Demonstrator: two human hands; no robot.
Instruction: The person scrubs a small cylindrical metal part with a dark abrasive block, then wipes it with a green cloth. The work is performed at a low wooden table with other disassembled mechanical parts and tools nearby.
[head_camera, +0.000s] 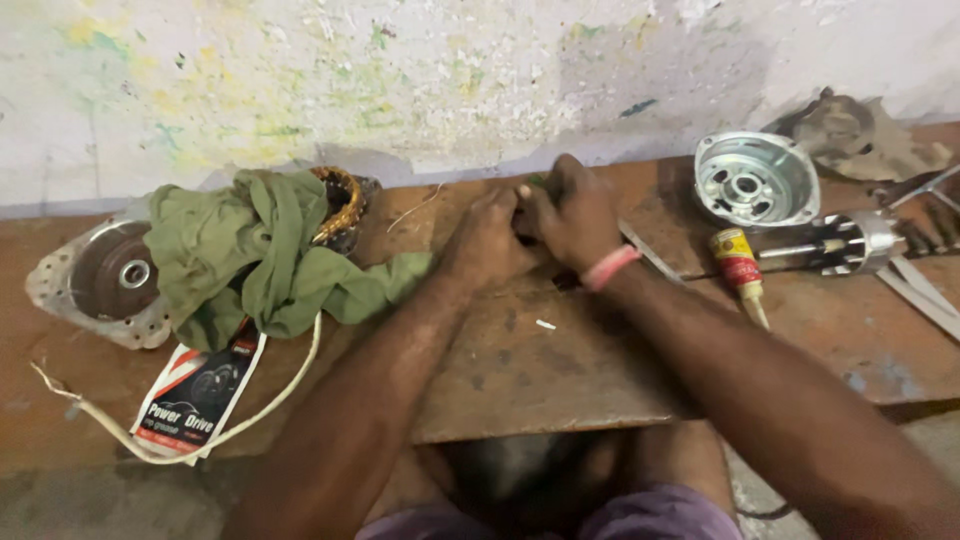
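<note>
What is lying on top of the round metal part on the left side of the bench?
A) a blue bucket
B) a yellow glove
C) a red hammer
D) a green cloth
D: a crumpled green cloth is draped over the round grey metal motor part at the left of the brown wooden bench.

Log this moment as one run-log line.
left hand: closed, against right | right hand: closed on small hidden item | near: green cloth, metal housing, yellow tube | surface: wooden bench
</note>
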